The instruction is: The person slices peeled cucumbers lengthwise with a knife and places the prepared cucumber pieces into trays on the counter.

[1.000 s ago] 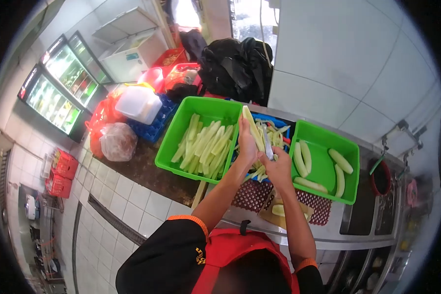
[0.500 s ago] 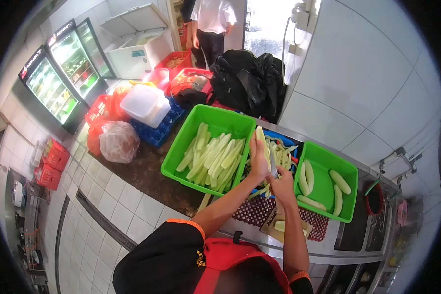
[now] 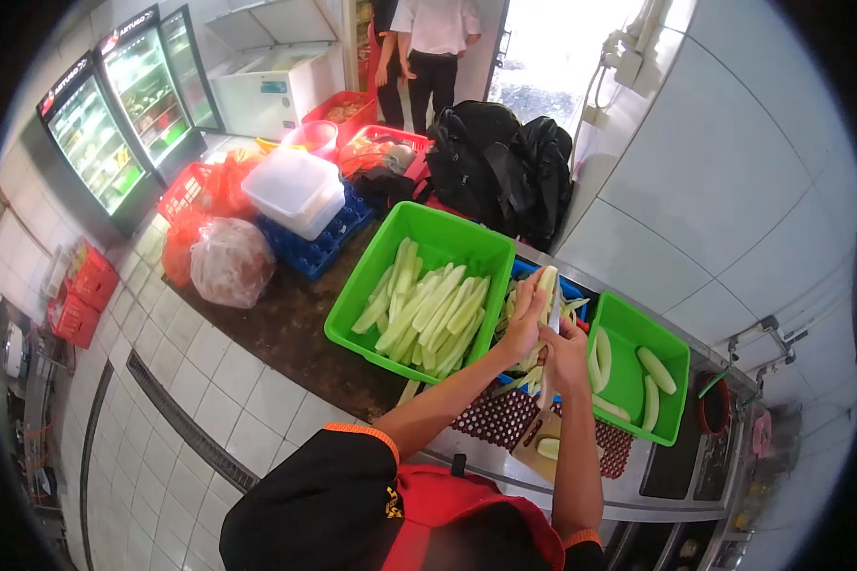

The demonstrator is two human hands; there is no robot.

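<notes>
My left hand (image 3: pixel 524 324) is closed around a long pale piece of peeled cucumber (image 3: pixel 548 278), held tilted. My right hand (image 3: pixel 568 354) grips a knife, its blade (image 3: pixel 555 310) lying along the cucumber's right side; the handle is hidden in my fingers. Both hands are over a blue crate (image 3: pixel 581 288) of pale scraps and trimmings (image 3: pixel 514 360). Left of them, a green tub (image 3: pixel 357 344) carries many long cucumber strips (image 3: pixel 435 314). To the right, another green tub (image 3: pixel 678 419) has several whole peeled cucumbers (image 3: pixel 656 370).
A cutting board (image 3: pixel 524 455) with a cucumber piece lies nearest my body, beside a perforated brown mat (image 3: pixel 481 419). White plastic containers (image 3: pixel 295 190), a filled clear bag (image 3: pixel 231 262) and black bags (image 3: pixel 495 167) stand farther back. Two people (image 3: pixel 435 57) stand near the doorway.
My right hand and the knife have shifted along the cucumber piece, the blade now pointing up beside it. The view has moved slightly, and a second person shows more fully at the back.
</notes>
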